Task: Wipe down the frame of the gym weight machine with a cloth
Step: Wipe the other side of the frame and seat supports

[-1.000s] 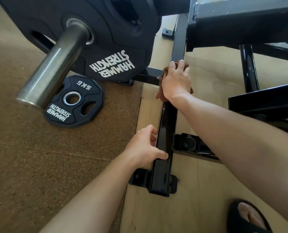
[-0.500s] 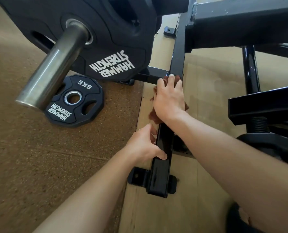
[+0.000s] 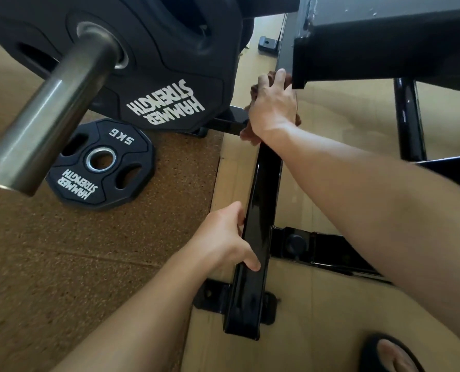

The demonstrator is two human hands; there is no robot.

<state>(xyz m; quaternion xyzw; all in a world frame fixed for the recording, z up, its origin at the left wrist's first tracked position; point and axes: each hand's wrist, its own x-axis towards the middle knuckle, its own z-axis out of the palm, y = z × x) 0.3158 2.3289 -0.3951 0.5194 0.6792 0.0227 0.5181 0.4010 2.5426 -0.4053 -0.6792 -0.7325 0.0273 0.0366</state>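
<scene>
Frame bar (image 3: 261, 210), black and glossy, lay low over the floor (image 3: 317, 304), long axis running from the near end away from the person. Right hand (image 3: 273, 108) pressed a brown cloth (image 3: 258, 89) onto the bar's far part, fingers laid over it. Left hand (image 3: 223, 242) gripped the bar's near part, thumb on top. A 5 kg plate (image 3: 101, 163) lay flat to the left.

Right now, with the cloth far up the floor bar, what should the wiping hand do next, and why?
Probably draw the right hand and its brown cloth back toward the person along the floor bar. The overhanging beam blocks going farther, and the left hand grips the bar's near end, steadying.
</scene>
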